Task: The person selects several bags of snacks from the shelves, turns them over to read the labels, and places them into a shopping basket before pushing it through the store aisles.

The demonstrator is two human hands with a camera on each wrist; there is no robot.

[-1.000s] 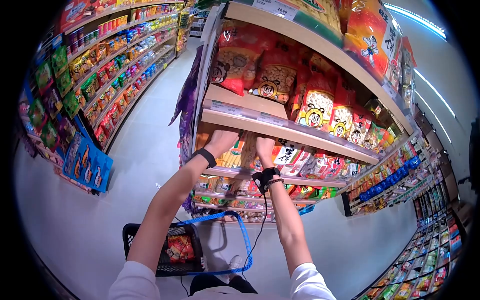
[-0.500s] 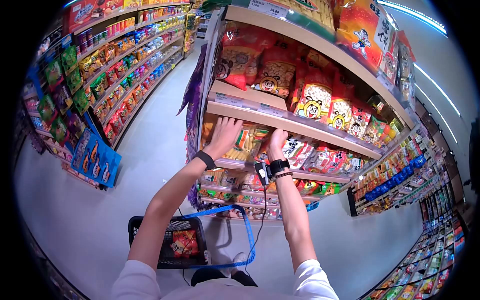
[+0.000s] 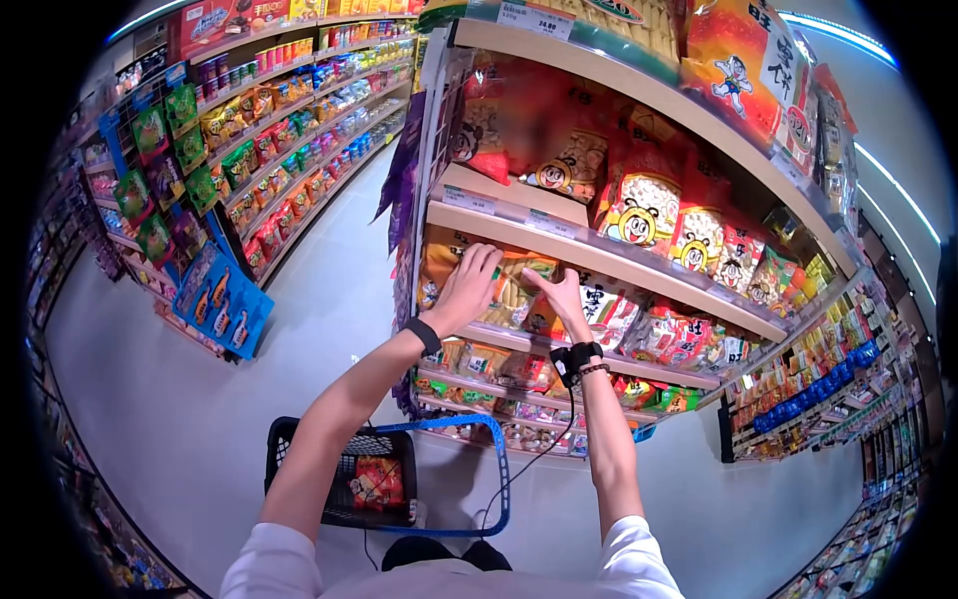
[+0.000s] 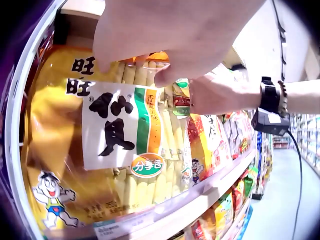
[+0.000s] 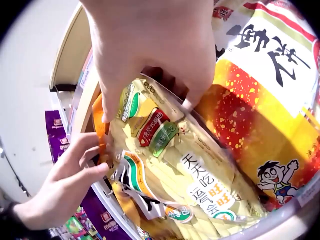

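My right hand (image 5: 155,50) grips the top end of a clear bag of pale yellow snack sticks (image 5: 185,165), thumb on one side and fingers on the other. The bag stands on a lower shelf, its front angled. My left hand (image 3: 469,290) rests with loosely bent fingers against the orange-gold pack of snack sticks (image 4: 120,130) just left of it. In the left wrist view the left thumb and a fingertip lie at that pack's upper part. A red and orange rice cracker bag (image 5: 240,125) stands close to the right hand.
Above the hands a shelf board (image 3: 599,250) juts out, with red snack bags (image 3: 639,200) on it. A black basket (image 3: 289,479) with a blue handle (image 3: 504,469) and a red pack (image 3: 377,483) inside is by the feet. A cable (image 4: 300,185) hangs from the right wrist.
Both hands have come out from deeper under the upper shelf to the fronts of the packs. The right hand has drawn slightly outward, and the stick bag shows more between the hands.
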